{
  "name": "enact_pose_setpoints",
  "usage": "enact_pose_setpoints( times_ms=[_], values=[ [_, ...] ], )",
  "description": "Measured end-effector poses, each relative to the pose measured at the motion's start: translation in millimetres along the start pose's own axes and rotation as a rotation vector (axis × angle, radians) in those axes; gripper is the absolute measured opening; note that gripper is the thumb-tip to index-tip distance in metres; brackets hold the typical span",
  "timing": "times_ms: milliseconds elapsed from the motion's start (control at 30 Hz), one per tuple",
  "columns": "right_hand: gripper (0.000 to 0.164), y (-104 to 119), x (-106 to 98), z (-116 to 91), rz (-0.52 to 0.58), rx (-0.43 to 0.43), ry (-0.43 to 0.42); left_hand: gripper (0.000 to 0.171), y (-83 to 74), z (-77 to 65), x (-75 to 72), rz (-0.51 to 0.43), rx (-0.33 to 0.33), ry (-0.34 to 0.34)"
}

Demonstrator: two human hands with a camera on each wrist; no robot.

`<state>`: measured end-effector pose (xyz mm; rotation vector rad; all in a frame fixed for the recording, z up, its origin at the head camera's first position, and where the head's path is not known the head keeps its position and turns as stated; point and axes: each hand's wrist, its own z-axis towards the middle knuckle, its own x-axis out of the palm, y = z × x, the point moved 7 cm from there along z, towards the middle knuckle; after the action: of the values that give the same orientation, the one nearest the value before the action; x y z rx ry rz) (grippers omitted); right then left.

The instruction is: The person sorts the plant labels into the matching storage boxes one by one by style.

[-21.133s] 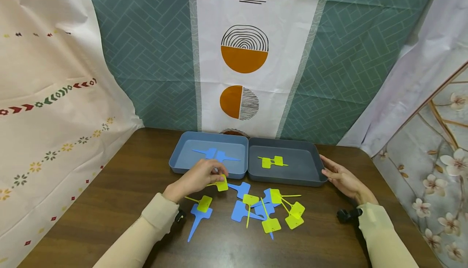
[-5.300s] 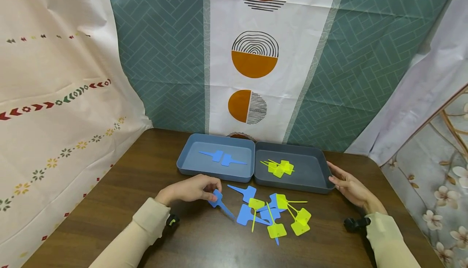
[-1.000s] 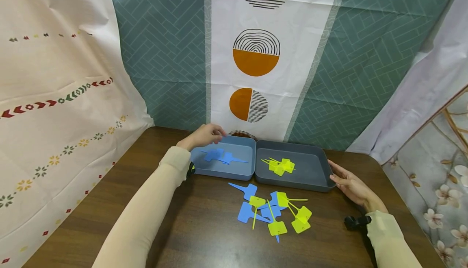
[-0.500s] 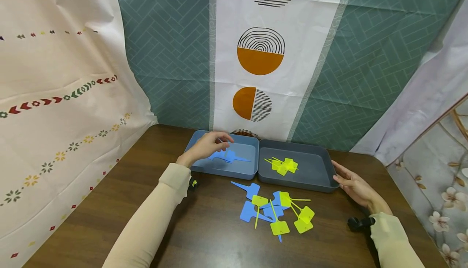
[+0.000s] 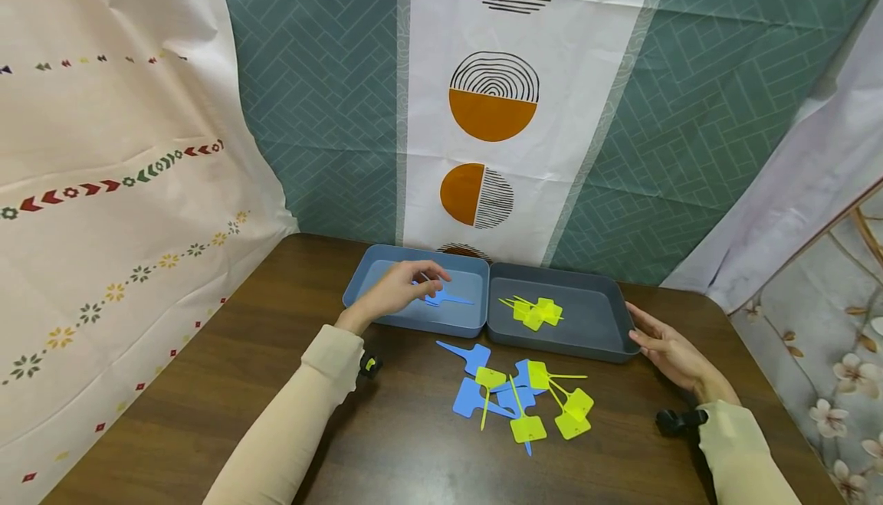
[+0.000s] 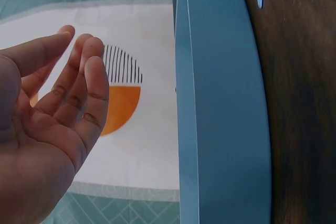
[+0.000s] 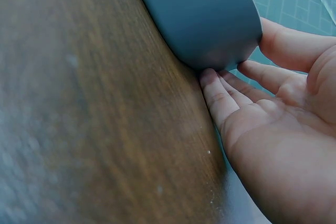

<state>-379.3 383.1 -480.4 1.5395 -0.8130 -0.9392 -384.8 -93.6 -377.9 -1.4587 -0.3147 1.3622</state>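
Note:
My left hand (image 5: 407, 288) hovers over the lighter blue tray (image 5: 461, 324), fingers loosely bent and nothing between them; the left wrist view shows the bare palm and fingers (image 6: 97, 93) apart from the tray wall. Blue T-shaped plant labels (image 5: 441, 297) lie in that tray, partly hidden by the hand. At the right end of the dark grey tray (image 5: 593, 313), my right hand (image 5: 672, 352) rests its fingertips and thumb against the outer corner, fingers fairly straight. Several yellow plant labels (image 5: 534, 312) lie crossed inside the grey tray.
In front of the trays, a loose pile on the brown table (image 5: 386, 428) mixes blue plant labels (image 5: 467, 398) and yellow plant labels (image 5: 527, 429), some overlapping. The trays stand side by side near a patterned cloth (image 5: 476, 191) at the back.
Over the longer span, two yellow labels joined the grey tray and one blue label the blue tray. Lately my left hand, holding nothing, moved right and nearer over the blue tray. The right hand stayed.

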Motion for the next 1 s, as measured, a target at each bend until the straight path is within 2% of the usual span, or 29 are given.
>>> enact_pose_setpoints(
  times_ms=[500,633,800,1000],
  values=[
    [0.073,-0.8,0.2,1.5,-0.047,0.019,0.005,0.02,-17.4,-19.8,28.9,0.054,0.083,0.119],
    [0.073,0.1,0.5,0.6,-0.036,0.013,0.011,0.022,-19.3,-24.0,42.5,0.062,0.098,0.168],
    [0.073,0.8,1.4,1.1,-0.002,0.005,0.012,0.022,-20.1,-28.5,60.3,0.029,0.094,0.212],
    [0.074,-0.2,0.9,1.1,-0.014,0.008,0.006,0.022,-22.1,-31.2,78.9,0.004,0.119,0.263]
  ],
)
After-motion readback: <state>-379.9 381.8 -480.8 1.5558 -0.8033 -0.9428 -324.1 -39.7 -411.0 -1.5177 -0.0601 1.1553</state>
